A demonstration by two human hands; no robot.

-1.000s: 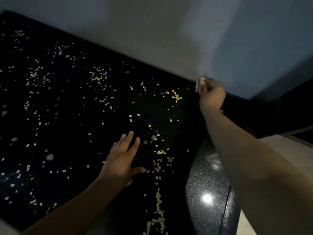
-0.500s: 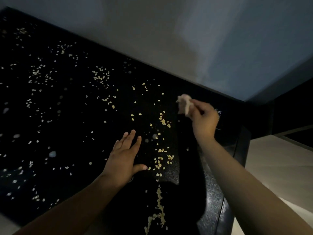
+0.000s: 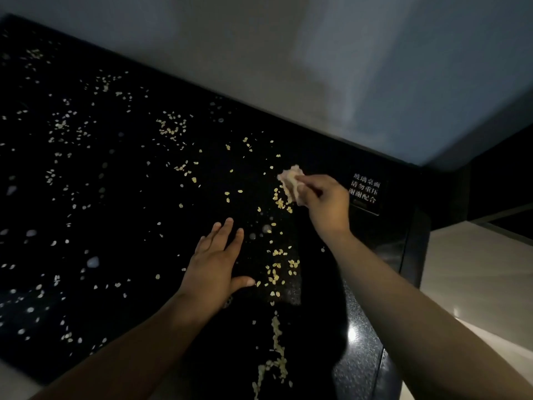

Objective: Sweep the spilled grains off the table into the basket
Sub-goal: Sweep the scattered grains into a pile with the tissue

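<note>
grains (image 3: 276,327) flat, oval, glossy black table (image 3: 129,215), crumpled cloth (image 3: 291,183)

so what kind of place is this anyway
Indoors, probably a public or commercial room, though that is a guess: a glossy black table against a plain wall, a printed Chinese notice on its top, pale polished floor beside it.

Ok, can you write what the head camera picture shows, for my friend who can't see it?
A person's right hand pinches a crumpled pale wad among pale grains scattered on a black table. The left hand lies flat on it, fingers straight, beside a trail of grains. No basket is in view.
</note>
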